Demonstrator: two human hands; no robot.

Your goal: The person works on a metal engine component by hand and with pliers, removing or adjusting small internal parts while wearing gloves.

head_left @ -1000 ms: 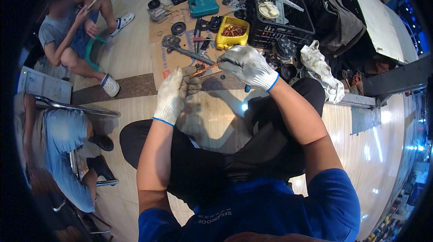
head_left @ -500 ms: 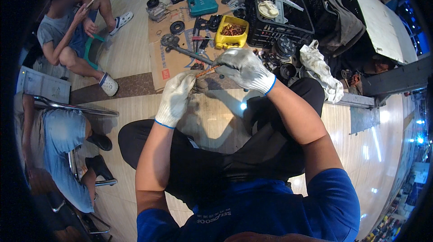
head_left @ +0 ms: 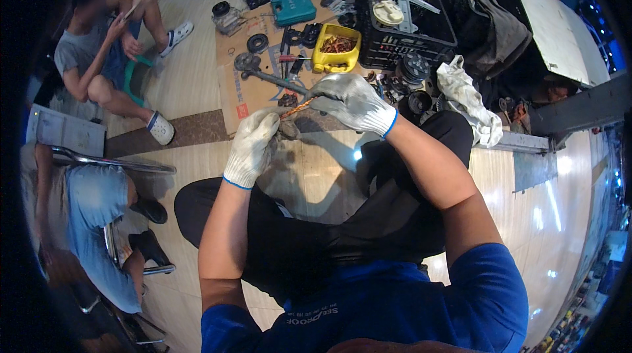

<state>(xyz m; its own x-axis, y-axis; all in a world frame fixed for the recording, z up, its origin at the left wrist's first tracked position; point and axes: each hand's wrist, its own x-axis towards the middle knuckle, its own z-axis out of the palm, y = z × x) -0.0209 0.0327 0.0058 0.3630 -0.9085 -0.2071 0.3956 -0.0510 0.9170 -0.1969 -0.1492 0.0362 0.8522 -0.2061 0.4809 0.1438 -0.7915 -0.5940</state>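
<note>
My left hand [head_left: 253,145], in a dirty white glove, is closed around a small dark metal part [head_left: 288,130] held above the floor. My right hand [head_left: 349,99], gloved the same way, grips an orange-handled tool [head_left: 296,108] whose tip points down into that part. Both hands meet over the near edge of a cardboard sheet [head_left: 237,96]. A long metal shaft with a round end [head_left: 266,76] lies on the cardboard just beyond the hands.
On the cardboard lie a yellow tray of rusty parts [head_left: 336,47], a teal case [head_left: 293,6], dark rings and small tools. A black crate [head_left: 401,17] and a white rag [head_left: 464,93] stand to the right. One person [head_left: 105,56] sits far left; another sits on a chair [head_left: 85,221].
My left hand has moved right and up, closing in under my right hand. The right hand has shifted slightly, with the orange tool now angled into the part.
</note>
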